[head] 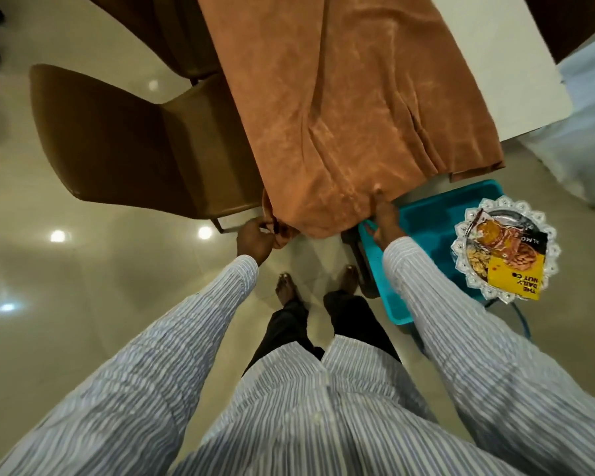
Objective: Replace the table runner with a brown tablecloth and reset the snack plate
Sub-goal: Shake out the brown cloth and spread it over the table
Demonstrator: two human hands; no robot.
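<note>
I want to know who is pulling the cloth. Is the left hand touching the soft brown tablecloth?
Touching. The head view shows the left hand with fingers curled round a bunched corner of the soft brown tablecloth.

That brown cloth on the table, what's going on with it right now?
A person in a striped shirt is spreading the brown tablecloth over the white table. The left hand grips a bunched corner and the right hand pinches the near edge. The cloth still leaves the table's right side bare. The snack plate waits on a blue stool alongside.
</note>
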